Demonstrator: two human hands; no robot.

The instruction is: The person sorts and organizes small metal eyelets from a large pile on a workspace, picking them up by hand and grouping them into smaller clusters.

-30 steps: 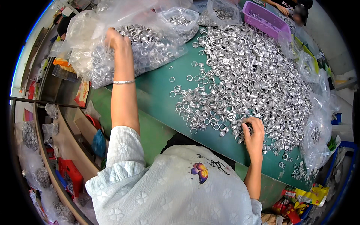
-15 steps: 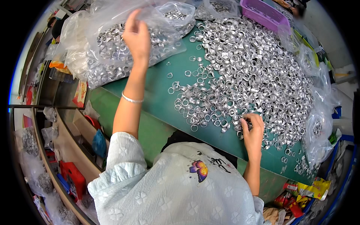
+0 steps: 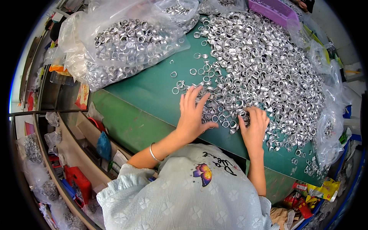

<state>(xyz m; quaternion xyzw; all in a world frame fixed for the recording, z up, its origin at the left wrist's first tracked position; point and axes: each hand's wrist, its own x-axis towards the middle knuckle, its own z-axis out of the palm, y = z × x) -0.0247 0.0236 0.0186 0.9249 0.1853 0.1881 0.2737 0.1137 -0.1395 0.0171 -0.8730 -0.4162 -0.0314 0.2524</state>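
Observation:
A broad heap of silver metal rings [image 3: 264,69] covers much of the green table top [image 3: 153,96]. My left hand [image 3: 193,115] is over the near left edge of the heap, fingers spread apart, with nothing held in it. A thin bangle circles that wrist. My right hand [image 3: 253,128] is at the near edge of the heap, its fingers curved down among the rings; the thumb stands apart from them, and the fingertips are partly hidden. At the far left lies a large clear plastic bag [image 3: 126,50] with many rings in it.
A purple basket [image 3: 274,13] stands at the back, with another person's hand [image 3: 303,5] beyond it. Crumpled clear bags [image 3: 329,122] line the right edge. Shelves with a red plastic bin [image 3: 78,184] are at the left. Colourful packets [image 3: 322,189] sit at the lower right.
My left hand has come from above the clear bag down and right to the heap's near edge. My right hand has shifted slightly left, still at the rings.

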